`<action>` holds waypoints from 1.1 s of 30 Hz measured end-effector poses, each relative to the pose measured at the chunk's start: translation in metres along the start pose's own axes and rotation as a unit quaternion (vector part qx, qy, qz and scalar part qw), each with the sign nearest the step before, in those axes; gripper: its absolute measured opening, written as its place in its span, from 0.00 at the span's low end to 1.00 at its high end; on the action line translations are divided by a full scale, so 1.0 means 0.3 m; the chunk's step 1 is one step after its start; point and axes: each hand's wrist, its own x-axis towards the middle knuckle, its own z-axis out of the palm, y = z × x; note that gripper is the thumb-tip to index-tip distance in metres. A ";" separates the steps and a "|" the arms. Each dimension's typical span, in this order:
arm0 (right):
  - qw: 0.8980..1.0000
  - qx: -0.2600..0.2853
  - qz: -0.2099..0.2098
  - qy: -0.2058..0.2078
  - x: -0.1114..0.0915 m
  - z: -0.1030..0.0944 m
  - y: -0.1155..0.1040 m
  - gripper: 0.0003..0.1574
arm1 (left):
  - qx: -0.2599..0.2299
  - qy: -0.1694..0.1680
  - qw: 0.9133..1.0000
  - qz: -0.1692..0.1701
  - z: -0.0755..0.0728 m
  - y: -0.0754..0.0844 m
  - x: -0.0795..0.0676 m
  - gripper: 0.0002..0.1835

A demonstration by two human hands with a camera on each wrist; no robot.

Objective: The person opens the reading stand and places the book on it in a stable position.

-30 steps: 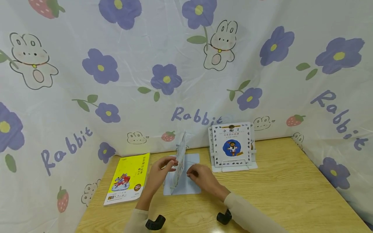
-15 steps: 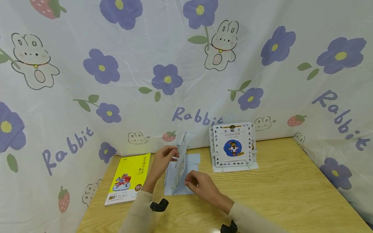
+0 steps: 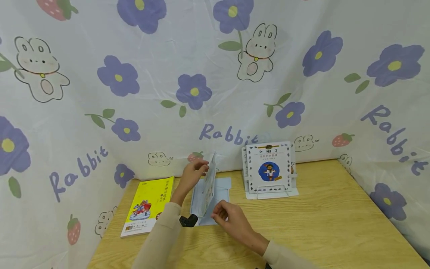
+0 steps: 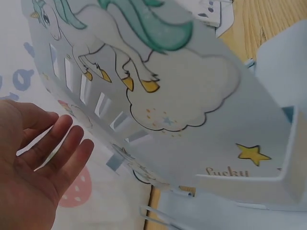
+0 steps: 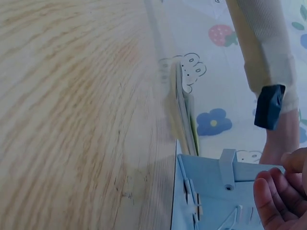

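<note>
- Left hand (image 3: 193, 175): fingers loose and slightly bent, not gripping anything, right by the edge of the unicorn panel (image 4: 187, 81). Can't tell if a fingertip touches it.
- Right hand (image 3: 233, 222): fingers curled by the panel's lower part; can't tell if it's pinching anything or just hovering.
- The pale blue bookstand (image 3: 209, 190) sits just below the middle of the frame, panel up and nearly edge-on, base (image 3: 223, 184) flat on the wooden table (image 3: 322, 224).
- Progress, imo: panel's raised, so opening it looks mostly done. Its lean may need settling, and no book rests on it.
- Yellow book (image 3: 147, 205) lies flat, lower left.
- Right of centre, a second bookstand (image 3: 252, 195) already holds a white picture book (image 3: 268, 164).
- Rabbit-print curtain (image 3: 151, 74) behind everything.
</note>
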 end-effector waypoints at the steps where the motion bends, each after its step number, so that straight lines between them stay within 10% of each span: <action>1: 1.000 0.001 0.001 0.004 0.000 0.004 -0.002 0.05 | 0.010 0.002 1.000 0.001 0.002 0.002 0.007 0.15; 10: 0.999 0.012 0.038 0.011 0.005 0.042 -0.014 0.06 | 0.077 -0.016 0.997 0.015 0.011 0.010 0.057 0.19; 33: 0.998 0.005 0.053 0.015 0.049 0.061 -0.001 0.04 | 0.074 -0.081 0.994 -0.010 0.047 -0.019 0.103 0.25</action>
